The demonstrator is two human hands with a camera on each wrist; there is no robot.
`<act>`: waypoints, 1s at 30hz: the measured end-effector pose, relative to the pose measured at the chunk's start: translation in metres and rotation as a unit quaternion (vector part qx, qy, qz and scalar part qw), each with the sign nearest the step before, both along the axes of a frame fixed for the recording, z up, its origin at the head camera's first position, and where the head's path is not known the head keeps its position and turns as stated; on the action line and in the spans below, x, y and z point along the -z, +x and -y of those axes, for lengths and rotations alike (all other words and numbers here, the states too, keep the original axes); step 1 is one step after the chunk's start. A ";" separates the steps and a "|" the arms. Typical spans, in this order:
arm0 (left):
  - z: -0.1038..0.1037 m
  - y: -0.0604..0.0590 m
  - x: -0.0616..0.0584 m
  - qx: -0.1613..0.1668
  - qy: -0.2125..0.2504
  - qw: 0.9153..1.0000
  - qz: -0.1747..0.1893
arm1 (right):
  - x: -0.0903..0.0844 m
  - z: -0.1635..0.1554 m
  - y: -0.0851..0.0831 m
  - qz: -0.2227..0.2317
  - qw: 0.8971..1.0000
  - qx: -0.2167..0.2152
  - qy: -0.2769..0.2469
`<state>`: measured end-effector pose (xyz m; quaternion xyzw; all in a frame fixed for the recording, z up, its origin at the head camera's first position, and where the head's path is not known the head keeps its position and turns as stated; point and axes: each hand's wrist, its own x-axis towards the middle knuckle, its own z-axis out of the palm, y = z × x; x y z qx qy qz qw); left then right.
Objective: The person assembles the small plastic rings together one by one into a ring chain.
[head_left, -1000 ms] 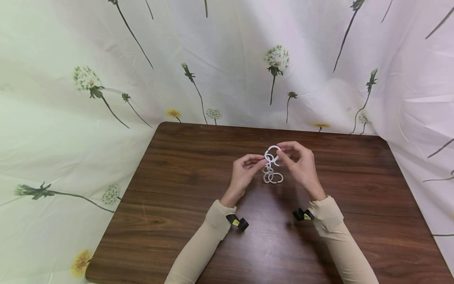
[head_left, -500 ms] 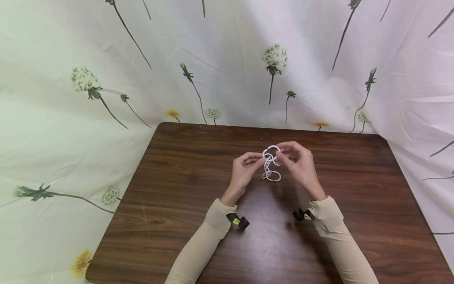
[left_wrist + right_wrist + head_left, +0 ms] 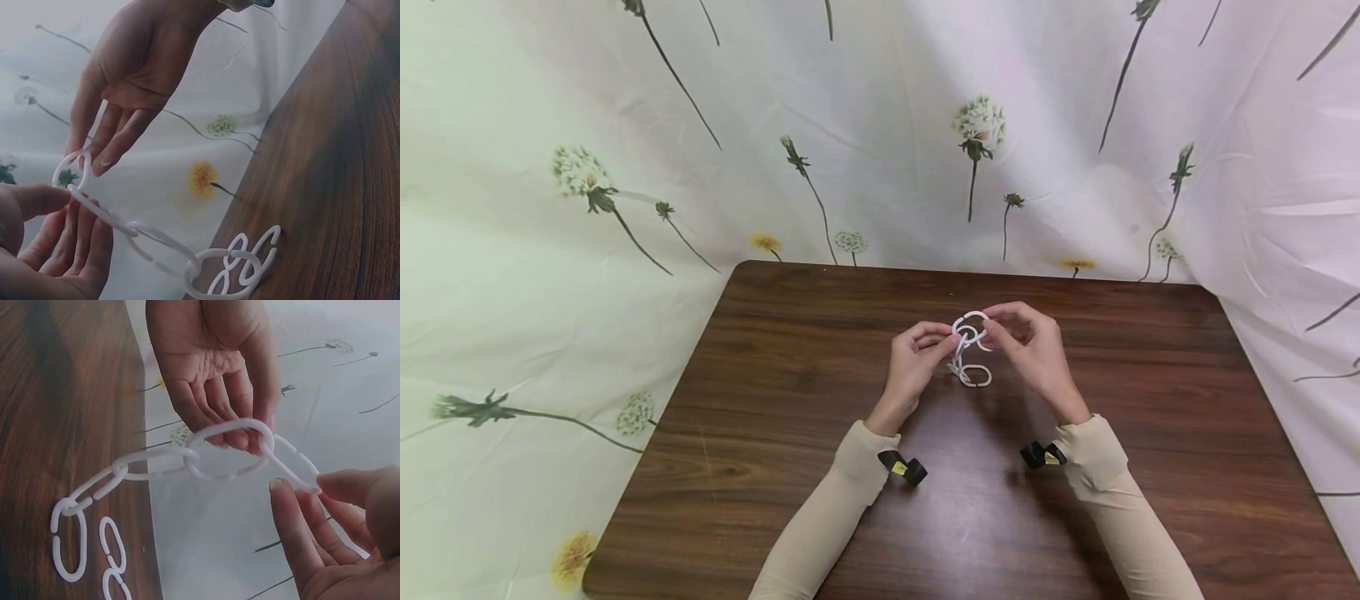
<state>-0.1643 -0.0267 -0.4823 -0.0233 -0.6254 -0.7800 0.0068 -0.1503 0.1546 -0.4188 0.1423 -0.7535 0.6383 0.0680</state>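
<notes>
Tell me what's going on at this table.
A person is holding a chain of white plastic-looking links up over the dark wooden table. The right hand pinches a link at the chain's upper end, and the left hand pinches the link joined to it. The rest hangs below the hands; whether its lowest links touch the table is hard to tell.

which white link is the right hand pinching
The upper end link of the chain, hooked into the one the left hand holds; the rest hang lower.
</notes>
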 end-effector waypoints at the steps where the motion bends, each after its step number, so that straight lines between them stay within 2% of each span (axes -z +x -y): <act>1: 0.000 0.000 0.000 -0.002 -0.002 1.000 -0.001 | -0.001 -0.001 0.000 -0.001 1.000 0.001 0.003; 11: 0.004 0.001 -0.005 -0.003 0.007 1.000 -0.010 | -0.002 -0.012 -0.008 -0.003 1.000 0.023 0.020; 20: 0.007 0.000 -0.012 -0.003 -0.002 1.000 -0.021 | 0.004 -0.018 -0.015 0.010 0.998 0.048 0.029; 30: 0.010 -0.002 -0.018 -0.002 0.019 0.999 -0.029 | 0.013 -0.025 -0.021 0.016 0.997 0.059 0.037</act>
